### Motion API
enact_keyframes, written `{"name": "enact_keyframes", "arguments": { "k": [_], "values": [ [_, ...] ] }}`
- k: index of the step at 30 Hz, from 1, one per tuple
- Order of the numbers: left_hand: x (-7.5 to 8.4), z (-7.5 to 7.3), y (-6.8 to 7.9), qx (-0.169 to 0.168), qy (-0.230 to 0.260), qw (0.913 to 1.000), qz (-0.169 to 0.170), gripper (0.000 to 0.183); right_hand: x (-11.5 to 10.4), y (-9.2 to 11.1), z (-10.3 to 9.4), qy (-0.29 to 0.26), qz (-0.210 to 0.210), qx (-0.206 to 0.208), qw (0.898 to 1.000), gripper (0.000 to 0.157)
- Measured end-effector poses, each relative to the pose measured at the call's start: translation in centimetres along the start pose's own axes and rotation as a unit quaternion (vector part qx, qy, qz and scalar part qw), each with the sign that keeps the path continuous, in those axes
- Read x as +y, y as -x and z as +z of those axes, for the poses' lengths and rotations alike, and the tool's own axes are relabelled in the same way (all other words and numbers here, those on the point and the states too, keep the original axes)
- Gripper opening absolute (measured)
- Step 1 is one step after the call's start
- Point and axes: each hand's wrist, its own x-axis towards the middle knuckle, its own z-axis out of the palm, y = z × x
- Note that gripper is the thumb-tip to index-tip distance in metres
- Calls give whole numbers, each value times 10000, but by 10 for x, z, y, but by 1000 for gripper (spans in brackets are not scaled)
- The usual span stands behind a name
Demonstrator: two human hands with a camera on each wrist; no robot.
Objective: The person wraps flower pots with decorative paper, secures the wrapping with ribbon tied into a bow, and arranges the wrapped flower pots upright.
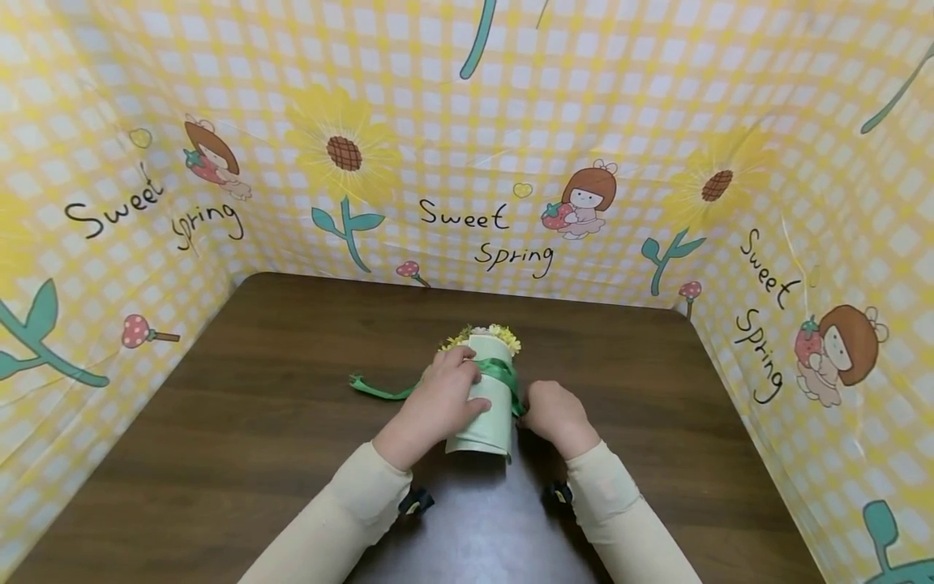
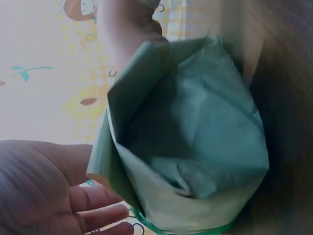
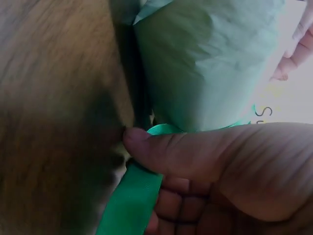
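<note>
The left hand [image 1: 443, 395] rests on a paper-wrapped bouquet [image 1: 494, 420], its fingers loose and unfolded. I see the right hand [image 1: 556, 411] on the bouquet's other side, pinching the green ribbon [image 3: 131, 201]. The bouquet lies on the worktop [image 1: 620, 349], yellow flowers [image 1: 505, 337] peeking out past both hands.

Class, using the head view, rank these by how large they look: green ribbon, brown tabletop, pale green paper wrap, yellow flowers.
1. Brown tabletop
2. Pale green paper wrap
Green ribbon and yellow flowers: both partly hidden, too close to rank.
</note>
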Motion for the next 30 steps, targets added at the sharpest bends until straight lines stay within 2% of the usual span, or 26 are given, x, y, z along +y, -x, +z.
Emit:
{"name": "enact_keyframes", "arguments": {
  "k": [6, 10, 13, 17, 23, 27, 30],
  "values": [
    [-5, -1, -1, -287, 202, 9994, -38, 37, 2, 7, -20, -434, -679, -461, 9957, 36],
    [-2, -1, 0, -327, 158, 9993, -119, 44, 8, 17, -46, -768, -1347, -814, 9846, 25],
    [-1, -1, 0, -293, 82, 9994, -133, 49, 15, 26, -66, -1001, -1602, -1056, 9763, 20],
    [-1, 0, 1, -221, 36, 9996, -194, 54, 32, 35, -86, -1224, -1549, -1202, 9729, 16],
    [-1, -1, 0, -85, 42, 9996, -271, 58, 64, 46, -108, -1282, -1205, -1262, 9763, 16],
    [-1, -2, -1, -89, 142, 9992, -370, 57, 76, 49, -112, -1254, -820, -1370, 9792, 16],
    [-2, -2, -1, -57, 184, 9991, -387, 51, 74, 45, -108, -1023, -656, -1316, 9838, 13]
  ]
}}
